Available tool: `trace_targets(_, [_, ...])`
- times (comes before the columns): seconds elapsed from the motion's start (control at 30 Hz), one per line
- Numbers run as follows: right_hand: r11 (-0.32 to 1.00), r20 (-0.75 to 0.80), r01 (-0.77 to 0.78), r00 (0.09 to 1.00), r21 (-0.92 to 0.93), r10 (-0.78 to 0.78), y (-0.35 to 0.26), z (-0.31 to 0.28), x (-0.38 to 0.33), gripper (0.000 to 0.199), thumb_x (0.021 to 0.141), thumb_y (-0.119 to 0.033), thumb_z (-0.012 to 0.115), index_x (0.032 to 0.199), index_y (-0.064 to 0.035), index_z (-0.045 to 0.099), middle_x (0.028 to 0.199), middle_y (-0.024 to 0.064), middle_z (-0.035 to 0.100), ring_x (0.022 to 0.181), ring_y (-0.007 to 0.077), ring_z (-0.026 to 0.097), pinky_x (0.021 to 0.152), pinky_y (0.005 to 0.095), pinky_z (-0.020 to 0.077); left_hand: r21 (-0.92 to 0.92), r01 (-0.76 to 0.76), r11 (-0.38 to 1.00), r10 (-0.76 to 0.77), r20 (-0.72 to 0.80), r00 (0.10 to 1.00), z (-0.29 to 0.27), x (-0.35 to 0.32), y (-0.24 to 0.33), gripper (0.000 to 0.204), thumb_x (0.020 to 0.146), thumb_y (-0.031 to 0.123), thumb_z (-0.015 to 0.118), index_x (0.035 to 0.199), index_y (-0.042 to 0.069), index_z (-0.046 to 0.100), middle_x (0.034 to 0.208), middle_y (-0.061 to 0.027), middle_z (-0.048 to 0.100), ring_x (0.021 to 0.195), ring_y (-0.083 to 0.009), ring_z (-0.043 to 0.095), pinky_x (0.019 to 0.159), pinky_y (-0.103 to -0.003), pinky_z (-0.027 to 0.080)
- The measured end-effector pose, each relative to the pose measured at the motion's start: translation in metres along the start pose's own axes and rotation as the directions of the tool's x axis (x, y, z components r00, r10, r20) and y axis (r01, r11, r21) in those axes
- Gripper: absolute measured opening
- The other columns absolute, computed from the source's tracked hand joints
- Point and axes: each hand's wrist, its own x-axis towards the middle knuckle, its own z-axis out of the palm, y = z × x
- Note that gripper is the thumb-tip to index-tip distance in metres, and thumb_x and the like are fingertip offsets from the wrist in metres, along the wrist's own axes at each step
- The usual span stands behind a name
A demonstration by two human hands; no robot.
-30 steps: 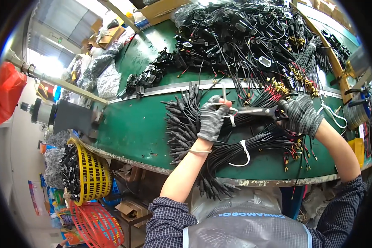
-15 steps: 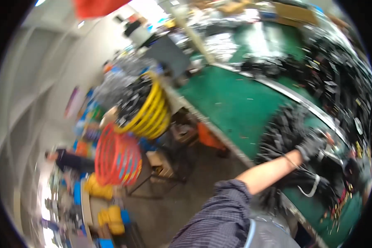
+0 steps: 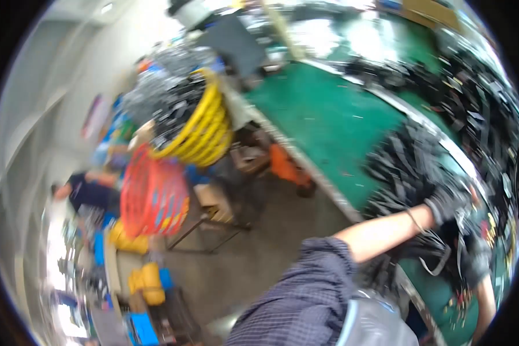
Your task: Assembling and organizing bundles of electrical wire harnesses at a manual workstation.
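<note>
My left hand [image 3: 448,203], in a grey glove, reaches over the green table at the right. It is beside a bundle of long black strips [image 3: 402,164], perhaps cables, spread like a fan. Motion smears its fingers, and what they may hold does not show. My right hand [image 3: 476,260], also in a dark glove, is close below the left one, near the picture's rim. Its fingers are blurred against dark material. A pale looped strip [image 3: 437,262] hangs by the black strips between my arms. Small coloured bits [image 3: 460,301] lie on the table near my right wrist.
A metal rail [image 3: 395,102] runs along the green table [image 3: 328,115], with a heap of black pieces [image 3: 478,109] beyond it. At the left stand a yellow basket [image 3: 216,124] full of dark pieces and a red basket [image 3: 150,193]. Another person [image 3: 92,190] is farther off.
The view has shifted, so the baskets sit higher and slightly farther left. My right hand and forearm now show more clearly, below my left hand. My left hand stays by the black strips.
</note>
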Motion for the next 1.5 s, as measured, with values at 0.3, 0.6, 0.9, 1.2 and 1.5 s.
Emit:
trace_targets(0.3, [0.973, -0.13, -0.22, 0.969, -0.064, 0.211, 0.01, -0.039, -0.059, 0.03, 0.075, -0.025, 0.058, 0.095, -0.0032, 0.054, 0.071, 0.0169, 0.059, 0.068, 0.0335, 0.057, 0.061, 0.0411, 0.0449, 0.163, 0.094, 0.982, -0.1, 0.031, 0.994, -0.054, -0.015, 0.047, 0.009, 0.08, 0.009, 0.062, 0.085, 0.002, 0.057, 0.073, -0.0039, 0.06, 0.064, -0.0086, 0.054, 0.058, -0.021, 0.045])
trace_targets(0.6, [0.843, -0.573, -0.477, 0.774, -0.248, 0.269, 0.065, -0.005, -0.139, 0.035, 0.074, -0.026, 0.058, 0.105, -0.0108, 0.056, 0.097, 0.0134, 0.057, 0.088, 0.0308, 0.055, 0.078, 0.0377, 0.0441, 0.337, 0.305, 0.89, -0.367, 0.136, 0.92, -0.076, -0.008, 0.089, 0.025, 0.077, 0.027, 0.064, 0.085, 0.003, 0.058, 0.076, -0.0046, 0.061, 0.065, -0.0117, 0.058, 0.057, -0.023, 0.046])
trace_targets(0.9, [0.7, -0.338, 0.523, 0.626, -0.487, -0.703, -0.038, 0.038, -0.026, 0.024, 0.074, -0.018, 0.054, 0.097, -0.0142, 0.059, 0.096, 0.0052, 0.058, 0.085, 0.0208, 0.057, 0.071, 0.0353, 0.0481, 0.714, -0.699, -0.029, 0.045, 0.7, 0.713, -0.066, -0.011, 0.052, 0.023, 0.068, 0.02, 0.065, 0.089, 0.009, 0.063, 0.086, -0.0064, 0.061, 0.076, -0.024, 0.058, 0.062, -0.032, 0.048])
trace_targets(1.2, [0.484, -0.438, 0.312, 0.883, 0.818, 0.171, -0.044, -0.006, -0.036, 0.014, 0.08, -0.018, 0.058, 0.088, -0.0075, 0.058, 0.077, 0.0053, 0.058, 0.063, 0.0164, 0.058, 0.056, 0.027, 0.0478, 0.917, -0.304, 0.259, -0.009, 0.317, 0.948, -0.048, 0.029, 0.083, 0.02, 0.081, 0.024, 0.058, 0.09, 0.007, 0.064, 0.078, -0.0102, 0.062, 0.07, -0.0275, 0.057, 0.061, -0.034, 0.045])
trace_targets(1.5, [0.13, -0.408, 0.387, 0.869, 0.913, 0.279, -0.023, -0.048, -0.06, 0.018, 0.084, -0.016, 0.056, 0.094, -0.0008, 0.057, 0.072, 0.0029, 0.059, 0.053, 0.0083, 0.055, 0.048, 0.0205, 0.0443, 0.969, -0.207, 0.134, -0.06, 0.217, 0.974, -0.072, 0.019, 0.092, 0.027, 0.085, 0.036, 0.047, 0.086, 0.014, 0.062, 0.074, -0.0098, 0.061, 0.07, -0.0285, 0.058, 0.064, -0.039, 0.044])
